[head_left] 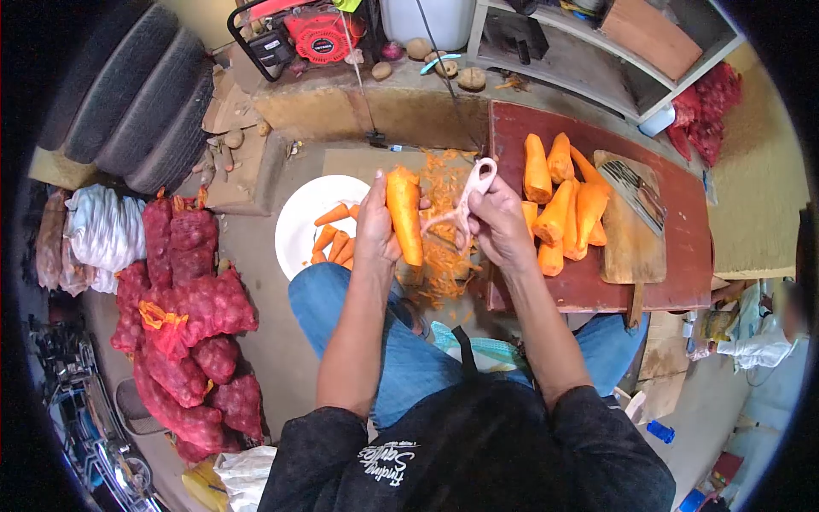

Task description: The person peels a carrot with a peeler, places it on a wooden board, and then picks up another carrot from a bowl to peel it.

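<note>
In front of me my left hand (377,220) is wrapped round a large carrot (404,213), which points downward. My right hand (499,220) grips a pale pink peeler (469,200), its head just right of the carrot. Orange peelings (445,269) lie on the floor below both hands. To the left, a white basin (294,209) holds several smaller carrots (331,215), partly hidden by my left arm. On the red table (520,294) at my right, several peeled carrots (559,205) are piled beside a wooden cutting board (636,256) with a knife (638,194) on it.
Red net sacks of onions (200,307) are heaped on the floor at left, near stacked tires (141,94). A red generator (320,38) stands on the ledge at the back, with a few potatoes (471,79) farther right. A grey shelf (572,72) rises behind the table.
</note>
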{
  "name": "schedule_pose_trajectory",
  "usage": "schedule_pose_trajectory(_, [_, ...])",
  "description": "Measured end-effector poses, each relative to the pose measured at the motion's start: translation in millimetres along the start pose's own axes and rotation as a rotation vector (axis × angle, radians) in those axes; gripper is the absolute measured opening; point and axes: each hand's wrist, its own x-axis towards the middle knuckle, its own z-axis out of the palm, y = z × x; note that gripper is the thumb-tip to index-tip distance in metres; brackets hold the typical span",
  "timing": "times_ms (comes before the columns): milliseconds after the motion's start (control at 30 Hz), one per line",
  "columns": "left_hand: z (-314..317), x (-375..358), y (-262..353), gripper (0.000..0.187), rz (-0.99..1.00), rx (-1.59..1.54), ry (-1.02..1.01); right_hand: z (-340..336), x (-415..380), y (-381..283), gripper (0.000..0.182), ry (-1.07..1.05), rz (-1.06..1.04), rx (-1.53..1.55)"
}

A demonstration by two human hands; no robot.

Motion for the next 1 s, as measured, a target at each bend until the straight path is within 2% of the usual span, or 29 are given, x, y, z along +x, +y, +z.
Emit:
schedule_pose_trajectory(133, [-5.7,3.0,-4.8,0.053,-0.069,-0.015,-0.050,2.3,-9.7,4.4,0.028,-0.094,0.084,-0.066])
schedule_pose_trajectory(167, [-6.9,4.3,-6.5,0.053,-0.068,0.000,-0.071,2.9,-6.5,7.1,0.022,-0.087,0.080,-0.055])
schedule_pose_trajectory(300, [4.1,-7.4,-12.6,0.055,-0.082,0.079,-0.032,0.8,23.9,4.5,0.015,0.025,-0.052,-0.010])
schedule_pose_trajectory(400, [8.4,-13.5,-11.3,0.055,-0.122,0.153,-0.034,-30.0,70.5,12.0,0.012,0.086,-0.197,-0.046])
schedule_pose_trajectory(533, [7.0,-7.6,-9.1,0.057,-0.133,0.116,-0.103,-30.3,80.2,-8.5,0.011,0.066,-0.171,0.024])
schedule_pose_trajectory(700, [0.7,4.0,-18.6,0.059,-0.117,-0.038,-0.052,-3.1,19.8,-2.9,0.036,-0.089,0.035,-0.099])
schedule_pose_trajectory(833, [-7.4,2.6,-13.7,0.060,-0.176,-0.144,-0.134,13.7,-17.7,8.8,0.052,-0.121,0.172,0.011])
schedule_pose_trajectory(1000, [-6.6,1.8,-14.2,0.057,-0.177,-0.201,-0.156,12.8,-14.0,21.5,0.043,-0.174,0.183,0.058])
